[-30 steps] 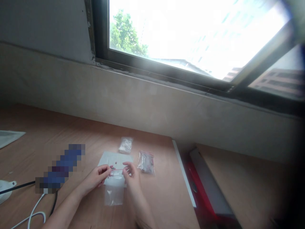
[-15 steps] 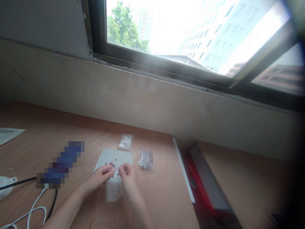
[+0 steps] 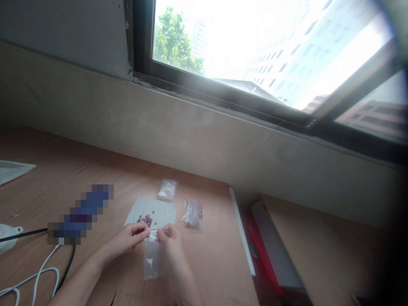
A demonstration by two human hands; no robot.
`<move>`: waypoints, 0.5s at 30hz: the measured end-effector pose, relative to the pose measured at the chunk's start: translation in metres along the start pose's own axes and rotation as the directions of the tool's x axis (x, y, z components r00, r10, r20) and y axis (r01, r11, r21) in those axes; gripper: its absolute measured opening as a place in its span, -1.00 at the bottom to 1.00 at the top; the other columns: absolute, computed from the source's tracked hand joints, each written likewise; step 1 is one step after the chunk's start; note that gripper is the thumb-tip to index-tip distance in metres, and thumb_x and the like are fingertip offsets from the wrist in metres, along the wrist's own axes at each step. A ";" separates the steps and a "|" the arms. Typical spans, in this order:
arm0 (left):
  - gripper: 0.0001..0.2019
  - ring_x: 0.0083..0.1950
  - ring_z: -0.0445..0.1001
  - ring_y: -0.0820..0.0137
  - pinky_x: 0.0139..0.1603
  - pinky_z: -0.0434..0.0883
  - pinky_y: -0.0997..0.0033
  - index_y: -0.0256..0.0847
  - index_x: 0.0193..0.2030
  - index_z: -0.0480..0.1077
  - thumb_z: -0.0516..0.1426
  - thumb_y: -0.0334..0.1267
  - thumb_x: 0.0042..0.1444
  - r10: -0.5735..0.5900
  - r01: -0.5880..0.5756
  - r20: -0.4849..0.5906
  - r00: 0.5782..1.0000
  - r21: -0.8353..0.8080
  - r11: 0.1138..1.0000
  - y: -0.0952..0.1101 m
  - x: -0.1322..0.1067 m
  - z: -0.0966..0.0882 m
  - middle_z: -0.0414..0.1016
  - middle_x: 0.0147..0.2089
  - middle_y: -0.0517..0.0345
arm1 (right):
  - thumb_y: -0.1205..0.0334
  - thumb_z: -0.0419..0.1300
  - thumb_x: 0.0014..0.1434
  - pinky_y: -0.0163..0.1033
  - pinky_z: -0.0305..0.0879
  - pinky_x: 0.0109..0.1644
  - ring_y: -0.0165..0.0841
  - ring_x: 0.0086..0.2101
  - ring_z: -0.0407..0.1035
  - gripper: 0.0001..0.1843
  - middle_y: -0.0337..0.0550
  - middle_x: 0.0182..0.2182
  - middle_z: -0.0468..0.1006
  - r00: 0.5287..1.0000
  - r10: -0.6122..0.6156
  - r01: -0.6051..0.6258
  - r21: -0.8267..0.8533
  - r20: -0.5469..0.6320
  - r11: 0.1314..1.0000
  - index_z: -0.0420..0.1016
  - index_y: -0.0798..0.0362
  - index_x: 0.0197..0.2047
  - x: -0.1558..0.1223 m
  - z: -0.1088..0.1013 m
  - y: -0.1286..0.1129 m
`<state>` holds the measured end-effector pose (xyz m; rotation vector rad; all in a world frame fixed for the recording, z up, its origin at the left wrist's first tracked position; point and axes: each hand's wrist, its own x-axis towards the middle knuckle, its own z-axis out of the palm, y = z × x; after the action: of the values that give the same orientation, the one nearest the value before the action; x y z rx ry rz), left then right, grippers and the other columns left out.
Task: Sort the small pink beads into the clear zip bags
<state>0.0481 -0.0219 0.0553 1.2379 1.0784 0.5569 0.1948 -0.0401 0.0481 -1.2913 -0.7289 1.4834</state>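
Note:
My left hand (image 3: pixel 135 236) and my right hand (image 3: pixel 170 236) pinch the top edge of a small clear plastic bag (image 3: pixel 153 261). A thin reddish line runs between their fingertips along that edge. The bag's lower part hangs toward me and looks flat. Just beyond my fingers, several small dark red and pink beads (image 3: pixel 147 219) lie loose on a white sheet (image 3: pixel 165 208). My left hand covers part of the sheet's near side. Whether the bag rests on the table cannot be made out.
Behind the sheet lies a clear packet (image 3: pixel 167 189); a second packet with a reddish edge (image 3: pixel 193 214) lies to its right. At left are a blurred-out blue object (image 3: pixel 84 214), cables (image 3: pixel 38 280) and a white device (image 3: pixel 9 238). A red object (image 3: pixel 261 255) stands beyond the table's right edge.
Both hands have moved slightly nearer to me with the bag, whose lower end now reaches closer. More of the beads shows beyond my fingers. The view has shifted a little.

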 end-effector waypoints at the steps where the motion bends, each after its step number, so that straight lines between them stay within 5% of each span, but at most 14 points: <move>1: -0.60 -0.63 0.09 0.58 -0.64 0.03 0.59 -0.29 -0.48 0.33 0.03 0.09 -0.11 0.013 -0.013 -0.014 1.000 0.005 1.000 0.000 -0.001 -0.001 0.17 -0.62 0.32 | 0.13 0.26 -0.29 -0.38 0.10 -0.52 -0.49 -0.63 0.19 -0.72 -0.31 -0.70 0.34 1.000 -0.002 0.002 -0.002 -0.008 1.000 0.26 0.11 -0.64 -0.002 0.001 -0.002; 15: -0.59 -0.66 0.03 0.60 -0.67 -0.03 0.59 -0.30 -0.49 0.35 0.01 0.08 -0.09 0.051 -0.042 -0.069 0.996 0.127 0.991 0.008 0.002 -0.016 0.14 -0.63 0.34 | -0.03 0.20 -0.23 -0.36 0.03 -0.52 -0.50 -0.67 0.12 -0.63 -0.28 -0.76 0.31 0.997 -0.068 0.071 -0.074 0.043 0.995 0.25 0.11 -0.71 0.010 0.006 -0.009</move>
<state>0.0359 -0.0104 0.0626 1.3642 1.1614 0.5802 0.1925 -0.0272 0.0541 -1.2826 -0.8554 1.4414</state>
